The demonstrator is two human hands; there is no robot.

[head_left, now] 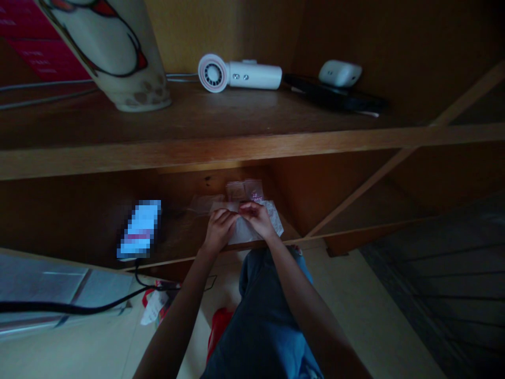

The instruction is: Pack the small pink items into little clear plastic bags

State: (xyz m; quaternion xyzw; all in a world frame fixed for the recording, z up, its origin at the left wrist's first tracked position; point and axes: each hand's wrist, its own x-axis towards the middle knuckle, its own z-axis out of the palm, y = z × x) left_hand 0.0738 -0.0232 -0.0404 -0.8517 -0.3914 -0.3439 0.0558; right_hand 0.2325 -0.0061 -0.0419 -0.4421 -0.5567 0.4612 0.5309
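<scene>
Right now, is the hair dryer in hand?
No, the hair dryer is on the upper shelf; left hand and right hand pinch white wrapper.

A wooden shelf unit (pixel 197 152) fills most of the view, its boards a warm brown; a tan back panel (pixel 189 31) rises behind the upper shelf; a diagonal wooden brace (pixel 366 184) crosses the right side, climbing toward the top corner; the lower compartment (pixel 79 221) sits in deep shadow; a pale beige floor (pixel 366 316) spreads out below the unit; a dark ribbed mat (pixel 434 300) runs along the floor's right side; a pale grey panel (pixel 47 289) juts in at lower left, though what it belongs to is hard to tell; the light is dim, warm on the wood, cooler and bluish toward the floor.
</scene>
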